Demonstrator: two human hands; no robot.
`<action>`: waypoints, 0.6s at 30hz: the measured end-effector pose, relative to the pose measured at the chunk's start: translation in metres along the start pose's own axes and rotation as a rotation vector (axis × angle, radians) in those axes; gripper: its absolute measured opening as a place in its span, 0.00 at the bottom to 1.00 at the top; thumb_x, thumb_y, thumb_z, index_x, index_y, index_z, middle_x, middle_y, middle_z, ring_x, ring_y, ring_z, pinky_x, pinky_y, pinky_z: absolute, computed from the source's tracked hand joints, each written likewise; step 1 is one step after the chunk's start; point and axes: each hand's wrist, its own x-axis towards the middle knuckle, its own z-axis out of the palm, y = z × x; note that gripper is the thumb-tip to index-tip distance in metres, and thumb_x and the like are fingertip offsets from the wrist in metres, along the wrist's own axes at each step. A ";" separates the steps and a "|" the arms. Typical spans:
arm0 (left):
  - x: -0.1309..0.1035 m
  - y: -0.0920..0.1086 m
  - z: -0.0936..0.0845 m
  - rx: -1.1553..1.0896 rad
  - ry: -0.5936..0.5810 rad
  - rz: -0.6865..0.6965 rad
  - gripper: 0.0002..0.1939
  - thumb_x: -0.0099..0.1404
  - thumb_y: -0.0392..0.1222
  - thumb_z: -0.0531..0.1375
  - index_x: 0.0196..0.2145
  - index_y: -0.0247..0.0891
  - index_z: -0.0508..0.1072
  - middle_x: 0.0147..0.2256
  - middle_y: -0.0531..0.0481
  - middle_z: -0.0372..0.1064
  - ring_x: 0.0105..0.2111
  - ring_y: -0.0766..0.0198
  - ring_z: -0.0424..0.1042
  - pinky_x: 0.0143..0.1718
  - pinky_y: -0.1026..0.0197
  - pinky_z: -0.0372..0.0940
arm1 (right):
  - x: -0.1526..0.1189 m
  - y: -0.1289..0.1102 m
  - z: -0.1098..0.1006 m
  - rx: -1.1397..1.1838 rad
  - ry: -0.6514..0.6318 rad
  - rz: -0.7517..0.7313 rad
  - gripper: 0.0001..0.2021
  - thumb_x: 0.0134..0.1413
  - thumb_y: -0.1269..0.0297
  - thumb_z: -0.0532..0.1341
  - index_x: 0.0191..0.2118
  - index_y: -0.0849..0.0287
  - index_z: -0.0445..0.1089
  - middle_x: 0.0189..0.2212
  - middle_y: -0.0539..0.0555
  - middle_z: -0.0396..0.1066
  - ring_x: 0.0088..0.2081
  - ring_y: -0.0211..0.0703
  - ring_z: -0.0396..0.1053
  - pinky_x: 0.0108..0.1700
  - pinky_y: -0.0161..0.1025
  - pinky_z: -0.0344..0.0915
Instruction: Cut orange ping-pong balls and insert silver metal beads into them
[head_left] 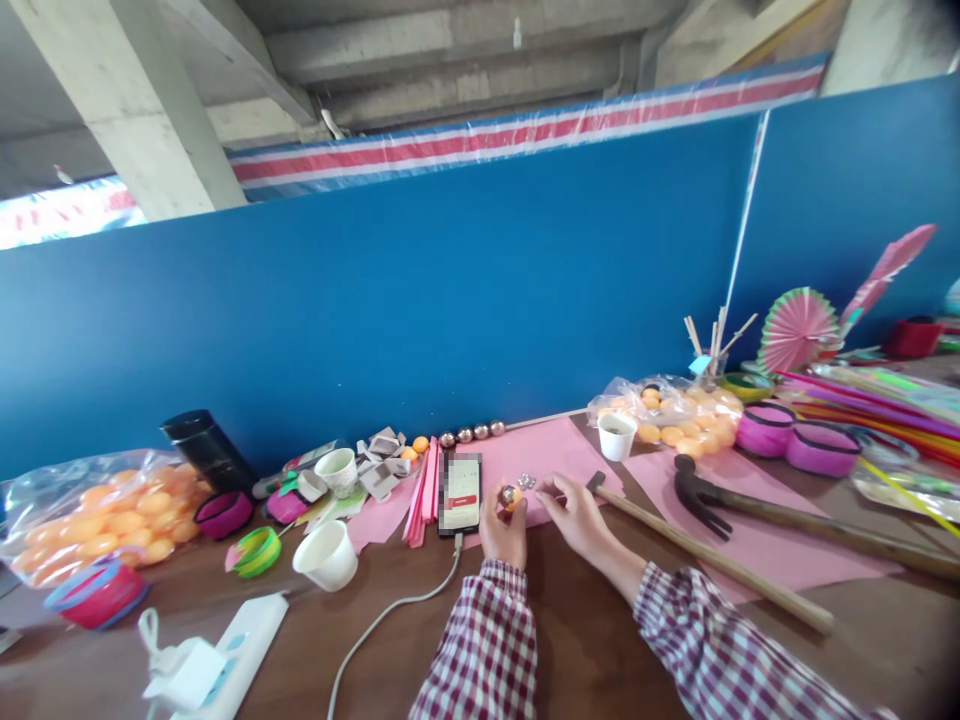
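My left hand (504, 530) holds a small ball (511, 496), partly orange and partly covered in shiny pieces, between thumb and fingers. To its right, my right hand (574, 513) has thumb and forefinger pinched together beside a little cluster of silvery pieces (527, 482); whatever is between the fingertips is too small to make out. Pink paper (555, 447) lies under and behind both hands. A phone (460, 495) stands just left of my left hand, with a cable plugged into it. Behind the hands, several shiny covered balls (481, 432) sit in a row against the blue partition.
Two hammers (720, 595) (795, 517) lie at the right. Bags of orange balls (112, 520) (686, 415) flank the work area. White cups (326, 556) (616, 436) and a power strip (251, 640) stand on the brown table (600, 665).
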 end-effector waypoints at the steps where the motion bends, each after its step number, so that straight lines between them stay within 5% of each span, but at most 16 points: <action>1: 0.000 0.001 0.000 -0.015 -0.014 -0.007 0.22 0.47 0.38 0.63 0.42 0.34 0.68 0.39 0.42 0.68 0.37 0.61 0.69 0.38 0.61 0.65 | 0.000 0.000 0.000 0.036 0.007 0.008 0.07 0.49 0.65 0.53 0.30 0.59 0.66 0.27 0.51 0.69 0.30 0.39 0.67 0.35 0.35 0.61; 18: -0.005 0.004 0.003 -0.054 -0.121 -0.021 0.23 0.49 0.38 0.62 0.44 0.33 0.66 0.44 0.40 0.66 0.41 0.58 0.69 0.41 0.58 0.65 | 0.000 -0.003 0.007 0.400 -0.083 0.187 0.11 0.45 0.58 0.58 0.27 0.62 0.67 0.28 0.52 0.69 0.33 0.40 0.65 0.38 0.36 0.61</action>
